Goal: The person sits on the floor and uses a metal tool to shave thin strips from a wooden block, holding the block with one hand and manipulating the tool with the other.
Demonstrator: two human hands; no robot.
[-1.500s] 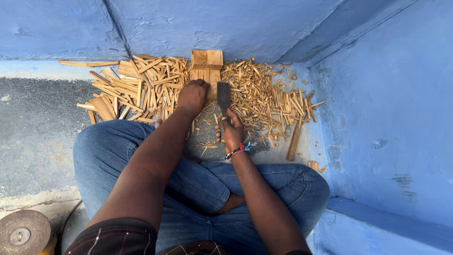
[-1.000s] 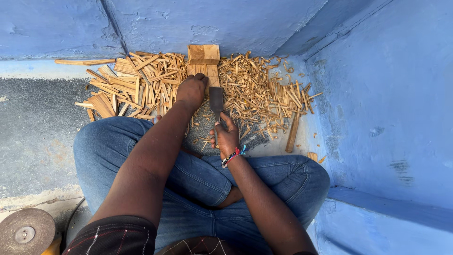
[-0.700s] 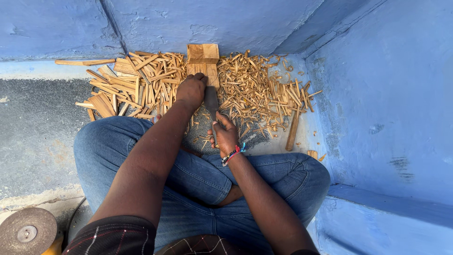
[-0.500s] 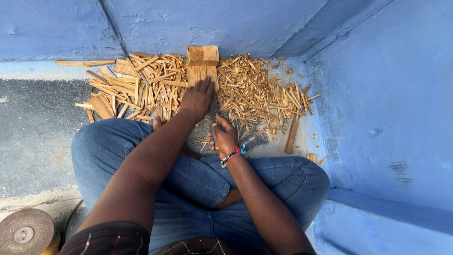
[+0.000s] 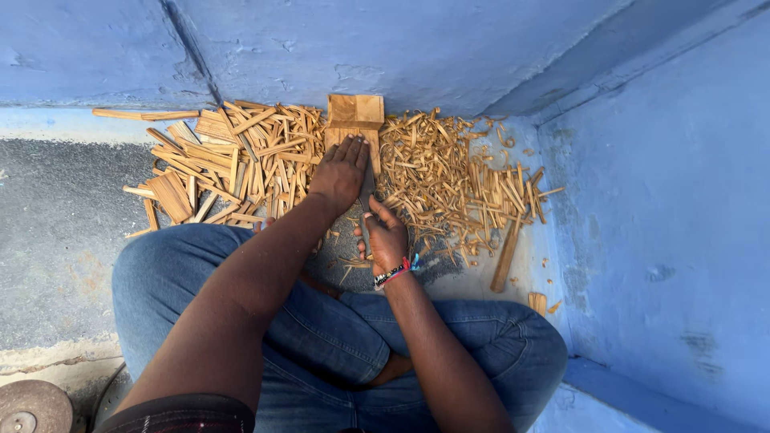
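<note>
Seated cross-legged, both knees spread wide, blue jeans, seen from above. Both arms bare and reaching forward between the knees.

Left arm: long, nearly straight, running diagonally up and to the right. Left hand (image 5: 341,172) palm down, fingers together and extended forward, pressed flat.

Right arm: bent at elbow, forearm angled up and to the left. Right hand (image 5: 385,236) sits nearer the body than the left, just beside and below it, fingers curled in a closed grip, thumb up. Beaded band on the right wrist.
</note>
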